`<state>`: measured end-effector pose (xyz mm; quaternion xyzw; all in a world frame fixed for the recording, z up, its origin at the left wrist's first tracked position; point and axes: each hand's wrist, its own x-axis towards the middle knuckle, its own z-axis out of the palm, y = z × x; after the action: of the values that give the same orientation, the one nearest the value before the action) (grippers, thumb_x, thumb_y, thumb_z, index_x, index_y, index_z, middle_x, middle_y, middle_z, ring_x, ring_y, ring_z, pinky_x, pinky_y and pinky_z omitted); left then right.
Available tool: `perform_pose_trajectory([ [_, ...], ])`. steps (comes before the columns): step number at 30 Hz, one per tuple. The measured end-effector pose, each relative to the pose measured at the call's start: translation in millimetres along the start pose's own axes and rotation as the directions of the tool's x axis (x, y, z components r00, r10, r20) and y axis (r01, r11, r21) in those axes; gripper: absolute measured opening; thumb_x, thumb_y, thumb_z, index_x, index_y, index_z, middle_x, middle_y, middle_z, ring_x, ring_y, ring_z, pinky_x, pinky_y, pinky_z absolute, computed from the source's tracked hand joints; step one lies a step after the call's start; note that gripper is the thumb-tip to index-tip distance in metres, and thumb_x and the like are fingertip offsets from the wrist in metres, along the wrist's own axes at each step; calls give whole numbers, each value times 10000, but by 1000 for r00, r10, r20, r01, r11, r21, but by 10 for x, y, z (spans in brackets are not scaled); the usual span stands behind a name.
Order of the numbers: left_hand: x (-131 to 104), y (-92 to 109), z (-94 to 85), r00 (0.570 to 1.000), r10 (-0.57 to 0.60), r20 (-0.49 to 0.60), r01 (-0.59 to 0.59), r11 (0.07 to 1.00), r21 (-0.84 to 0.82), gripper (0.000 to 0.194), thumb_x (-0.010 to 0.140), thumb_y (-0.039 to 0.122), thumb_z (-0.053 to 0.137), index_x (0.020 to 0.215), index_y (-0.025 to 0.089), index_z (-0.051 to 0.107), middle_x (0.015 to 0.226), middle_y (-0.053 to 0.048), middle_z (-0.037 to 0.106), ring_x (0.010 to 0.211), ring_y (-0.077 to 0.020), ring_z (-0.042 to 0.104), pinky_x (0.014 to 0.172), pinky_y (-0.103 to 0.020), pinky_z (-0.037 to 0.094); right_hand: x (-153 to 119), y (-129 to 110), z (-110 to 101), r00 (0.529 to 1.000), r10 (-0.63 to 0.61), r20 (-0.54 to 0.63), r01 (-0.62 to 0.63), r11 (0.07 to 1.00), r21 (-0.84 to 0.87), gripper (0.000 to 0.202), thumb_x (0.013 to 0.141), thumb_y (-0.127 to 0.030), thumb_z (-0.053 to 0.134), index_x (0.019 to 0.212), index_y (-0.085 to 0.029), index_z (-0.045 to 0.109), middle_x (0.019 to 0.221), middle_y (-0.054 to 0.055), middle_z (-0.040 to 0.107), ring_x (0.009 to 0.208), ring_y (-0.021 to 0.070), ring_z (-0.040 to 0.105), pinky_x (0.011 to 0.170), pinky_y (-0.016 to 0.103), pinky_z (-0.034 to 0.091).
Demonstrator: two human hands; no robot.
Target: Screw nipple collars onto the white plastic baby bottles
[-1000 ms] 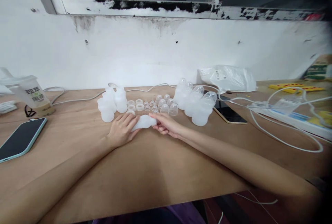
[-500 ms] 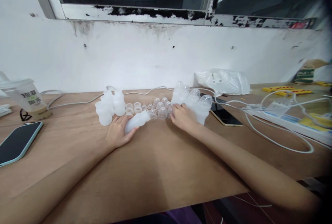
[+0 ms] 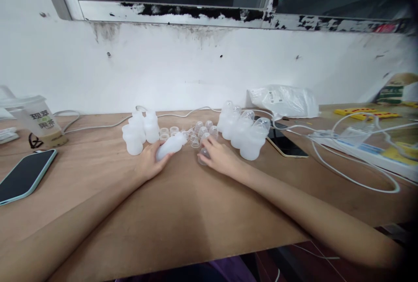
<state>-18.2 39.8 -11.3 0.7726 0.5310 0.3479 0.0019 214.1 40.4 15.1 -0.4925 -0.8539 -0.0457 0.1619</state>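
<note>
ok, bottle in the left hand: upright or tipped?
Tipped. The bottle lies slanted in the left hand, neck pointing up-right, near the table.

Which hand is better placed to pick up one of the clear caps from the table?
Probably the right hand: its fingers already rest on a clear cap beside the loose caps. The left hand is occupied, gripping a bottle tilted off the table.

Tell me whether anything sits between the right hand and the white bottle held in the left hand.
Nothing visible does. The left hand holds the white bottle tilted; the right hand rests on a clear cap, with only bare table between them.
</note>
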Motion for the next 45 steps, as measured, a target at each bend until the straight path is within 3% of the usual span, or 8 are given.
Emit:
perform_pose_trajectory([
  [3, -1, -6, 3, 1000, -3, -3, 3, 1000, -2, 424, 751, 480, 421, 1026, 165, 489, 953, -75, 599, 872, -232, 558, 737, -351, 438, 11, -32, 149, 984, -179, -29, 181, 969, 171, 312, 800, -348, 418, 1065, -188, 449, 1036, 107, 466, 784, 202, 543, 708, 373, 428],
  [6, 1, -15, 7, 1000, -6, -3, 7, 1000, 4, 430, 748, 486, 420, 1025, 165, 494, 944, -77, 603, 866, -233, 563, 732, -349, 442, 36, -55, 246, 984, -166, -69, 180, 875, 449, 308, 769, -339, 482, 1049, -216, 440, 1019, 67, 499, 857, 189, 531, 762, 367, 425],
  [8, 4, -17, 8, 1000, -13, 1, 13, 1000, 3, 431, 748, 487, 421, 1029, 167, 492, 952, -76, 604, 864, -231, 565, 732, -349, 443, 68, -61, 273, 998, -45, -45, 64, 675, 735, 273, 761, -347, 492, 996, -225, 426, 1010, 48, 503, 804, 160, 555, 688, 329, 462],
  [12, 11, -10, 2, 999, -36, 0, 36, 999, -3, 426, 748, 487, 423, 1019, 166, 497, 952, -74, 606, 857, -228, 564, 729, -349, 443, 137, -48, 277, 986, 91, 140, -142, 22, 990, 294, 730, -333, 536, 961, -213, 399, 1011, 47, 492, 749, 127, 592, 609, 269, 484],
  [16, 12, -1, -7, 999, -35, 6, 35, 999, -7, 420, 750, 481, 426, 1018, 164, 495, 951, -75, 606, 860, -224, 564, 738, -347, 440, 162, -26, 265, 959, 97, 266, -240, -222, 945, 242, 722, -289, 565, 911, -180, 460, 962, 49, 542, 766, 116, 596, 646, 240, 473],
  [25, 3, 10, -9, 998, 3, 60, -6, 999, 51, 438, 751, 500, 401, 1010, 160, 491, 934, -82, 603, 841, -238, 563, 704, -353, 443, 163, -13, 288, 969, 173, 174, -125, -262, 957, 297, 673, -220, 611, 943, -201, 487, 1097, 48, 484, 856, 123, 567, 692, 246, 473],
  [36, -35, 2, 25, 990, 137, 38, -140, 983, 119, 413, 727, 490, 445, 994, 179, 491, 925, -73, 600, 884, -229, 556, 757, -335, 436, 171, 36, 326, 975, 224, 18, -33, 64, 997, 347, 648, -258, 636, 982, -242, 545, 1067, 10, 475, 657, 50, 459, 543, 176, 412],
  [45, -23, 12, 10, 993, 118, 27, -120, 987, 111, 401, 737, 473, 440, 997, 172, 492, 913, -66, 609, 836, -218, 571, 713, -327, 448, 164, 48, 348, 977, 212, 23, -40, 76, 996, 371, 653, -268, 627, 1005, -231, 518, 1003, 12, 491, 554, 28, 413, 486, 181, 361],
])
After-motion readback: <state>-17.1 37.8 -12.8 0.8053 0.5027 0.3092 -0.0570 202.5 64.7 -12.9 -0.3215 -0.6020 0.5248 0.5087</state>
